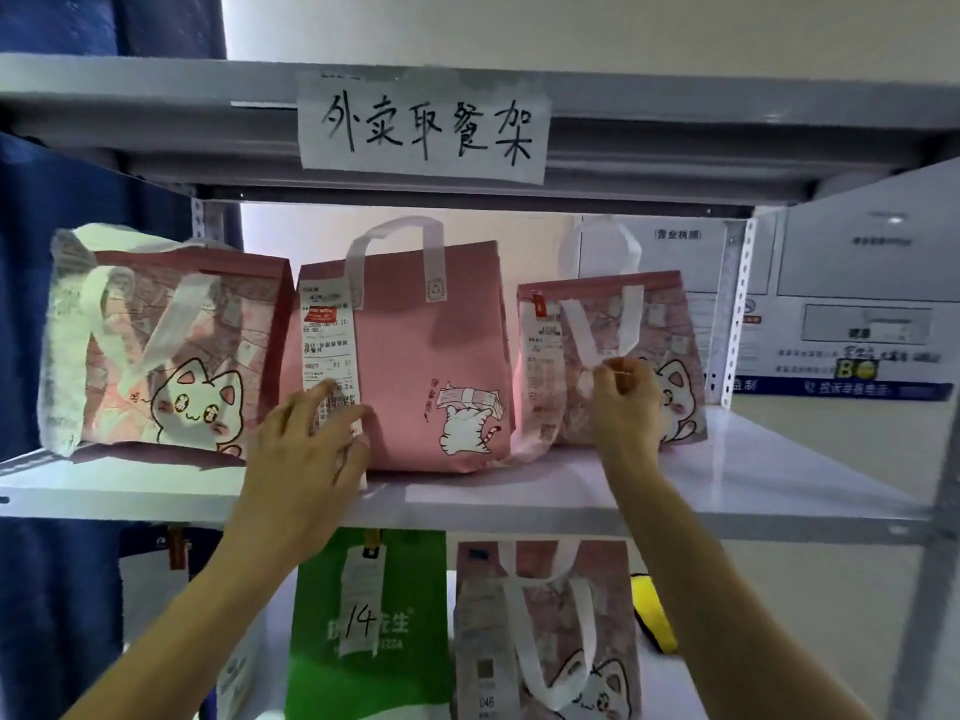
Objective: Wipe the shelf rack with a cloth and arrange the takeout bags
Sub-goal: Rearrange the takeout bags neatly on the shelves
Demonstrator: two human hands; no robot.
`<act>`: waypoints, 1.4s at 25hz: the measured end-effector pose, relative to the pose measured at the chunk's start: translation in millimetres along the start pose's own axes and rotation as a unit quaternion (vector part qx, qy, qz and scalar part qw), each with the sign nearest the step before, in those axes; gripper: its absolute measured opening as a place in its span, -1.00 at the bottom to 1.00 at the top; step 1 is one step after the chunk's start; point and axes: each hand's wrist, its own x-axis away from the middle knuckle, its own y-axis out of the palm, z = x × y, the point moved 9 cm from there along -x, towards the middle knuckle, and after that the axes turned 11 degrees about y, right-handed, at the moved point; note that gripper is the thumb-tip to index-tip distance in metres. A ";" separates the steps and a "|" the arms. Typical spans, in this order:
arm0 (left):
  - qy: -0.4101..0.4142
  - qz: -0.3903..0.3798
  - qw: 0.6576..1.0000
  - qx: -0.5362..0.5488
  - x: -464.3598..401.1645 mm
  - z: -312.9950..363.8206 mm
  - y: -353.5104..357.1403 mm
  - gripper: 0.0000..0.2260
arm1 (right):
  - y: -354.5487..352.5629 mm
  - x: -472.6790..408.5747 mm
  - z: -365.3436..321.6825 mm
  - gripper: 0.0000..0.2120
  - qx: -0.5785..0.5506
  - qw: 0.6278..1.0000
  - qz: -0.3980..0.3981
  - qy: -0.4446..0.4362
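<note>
Arranging stage. Shelf: three pink bags upright in a row. Left hand, fingers straight, rests on middle bag at its receipt. Right hand pinches handle of right bag. Left bag untouched. No cloth in either grip; wiping likely done, can't confirm. Yellow item on lower shelf w/ green bag, maybe the cloth. Lower bags prob. next.

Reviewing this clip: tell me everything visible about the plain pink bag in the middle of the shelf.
The plain pink bag stands upright on the white shelf, between two patterned cat bags. It looks like soft non-woven fabric, with a folded top, two white strap handles and a small cartoon cat carrying a bundle printed low on its front. A long white receipt hangs down its left edge. The left hand rests its fingers on that receipt.
</note>
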 end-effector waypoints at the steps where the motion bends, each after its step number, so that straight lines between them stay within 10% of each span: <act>1: -0.003 0.016 0.999 -0.035 -3.0 2.6 -3.0 -0.67 | -21.3 -21.9 4.1 -0.85 0.035 0.998 0.047 0.017; 10: 0.122 -0.045 0.984 -0.124 -29.0 53.6 28.7 -0.47 | -79.1 -125.9 46.2 -0.45 0.192 0.975 0.084 0.075; 19: 0.128 -0.063 0.982 -0.121 -35.4 62.0 41.2 -0.46 | -96.5 -151.7 54.9 -0.76 0.114 0.989 0.063 0.064; 35: 0.121 -0.039 0.985 -0.116 -50.9 58.3 56.9 -0.46 | -252.9 -162.3 40.2 -0.67 0.089 0.974 0.199 0.055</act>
